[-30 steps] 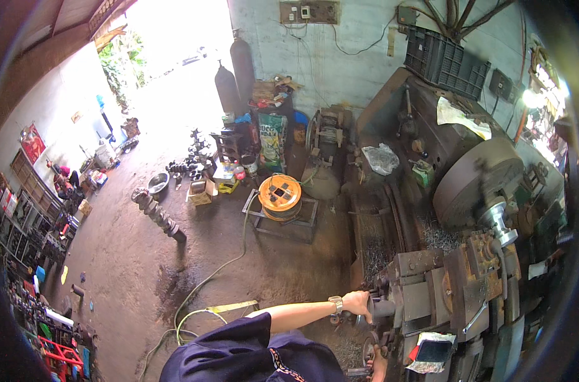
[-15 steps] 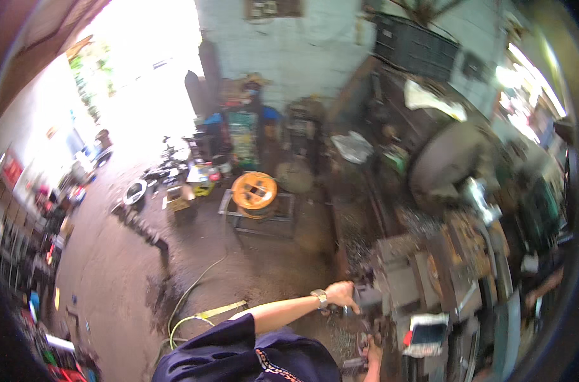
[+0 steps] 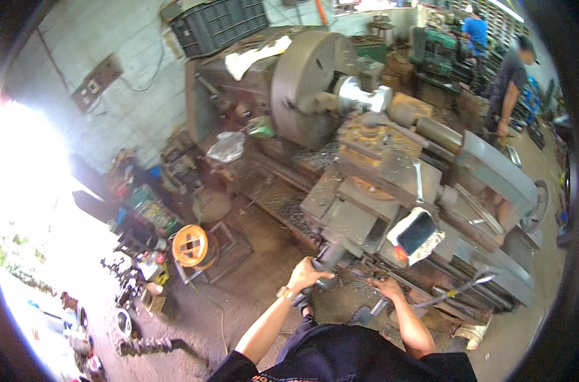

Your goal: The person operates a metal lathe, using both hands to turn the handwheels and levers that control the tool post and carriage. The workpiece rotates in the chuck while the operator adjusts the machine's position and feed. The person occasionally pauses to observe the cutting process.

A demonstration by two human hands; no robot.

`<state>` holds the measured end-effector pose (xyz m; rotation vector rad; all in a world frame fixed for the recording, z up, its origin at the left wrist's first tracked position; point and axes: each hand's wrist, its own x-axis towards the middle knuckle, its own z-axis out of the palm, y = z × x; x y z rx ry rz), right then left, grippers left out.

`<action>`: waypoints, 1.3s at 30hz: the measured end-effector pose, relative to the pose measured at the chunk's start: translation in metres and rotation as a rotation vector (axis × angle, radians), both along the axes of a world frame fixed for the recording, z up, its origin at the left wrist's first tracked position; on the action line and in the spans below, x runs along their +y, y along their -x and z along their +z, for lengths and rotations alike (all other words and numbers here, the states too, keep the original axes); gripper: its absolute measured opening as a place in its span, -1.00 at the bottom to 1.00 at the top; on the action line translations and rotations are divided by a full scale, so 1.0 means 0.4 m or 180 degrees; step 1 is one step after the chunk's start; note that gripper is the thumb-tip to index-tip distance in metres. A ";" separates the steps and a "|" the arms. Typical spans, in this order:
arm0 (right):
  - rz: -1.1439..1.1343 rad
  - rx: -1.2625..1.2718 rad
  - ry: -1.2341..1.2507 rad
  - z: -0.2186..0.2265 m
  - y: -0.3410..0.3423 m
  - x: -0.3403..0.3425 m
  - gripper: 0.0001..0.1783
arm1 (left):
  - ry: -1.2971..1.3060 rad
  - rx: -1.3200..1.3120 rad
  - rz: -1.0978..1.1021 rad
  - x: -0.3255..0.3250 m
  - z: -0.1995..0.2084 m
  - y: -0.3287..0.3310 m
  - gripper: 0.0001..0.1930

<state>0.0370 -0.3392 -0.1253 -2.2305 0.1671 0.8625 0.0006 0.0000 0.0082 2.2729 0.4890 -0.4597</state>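
Observation:
I stand at a large metal lathe [image 3: 359,210]. My left hand [image 3: 306,275], below a wristwatch, is closed round the dark cylindrical end of the cross-slide [image 3: 329,253], thumb pointing right. My right hand [image 3: 386,286] is closed on a small lever [image 3: 368,272] at the front of the carriage; its fingertips are partly hidden. Beyond them, the big round chuck [image 3: 308,83] holds a shiny flanged metal workpiece [image 3: 359,97]. The rusty tool post [image 3: 366,143] stands close by it. A wrench [image 3: 418,181] and a dark flat device on a white cloth [image 3: 418,232] lie on the carriage.
The tailstock [image 3: 493,169] is to the right, with a long lever [image 3: 458,290] nearer me. At the left stand an orange spool [image 3: 191,246] on a metal frame and a crankshaft-like bar [image 3: 149,346]. Two people [image 3: 509,86] are at the far right. A black crate [image 3: 219,25] sits behind.
My view has swung right, bringing the whole lathe and two people into sight. Both hands stay at the carriage controls, the left at the cylindrical end, the right at the lever.

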 end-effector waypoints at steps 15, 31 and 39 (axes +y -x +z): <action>0.0237 0.0299 0.0044 0.014 0.008 -0.016 0.34 | 0.0131 -0.0172 0.0099 0.014 -0.063 0.000 0.03; 0.0174 0.0050 0.0041 0.033 0.020 -0.024 0.33 | 0.0521 -0.0513 0.0235 0.009 -0.083 -0.001 -0.17; 0.0183 0.0354 -0.0457 0.096 0.018 -0.037 0.09 | 0.0117 -0.0223 0.0040 0.016 -0.068 0.005 0.03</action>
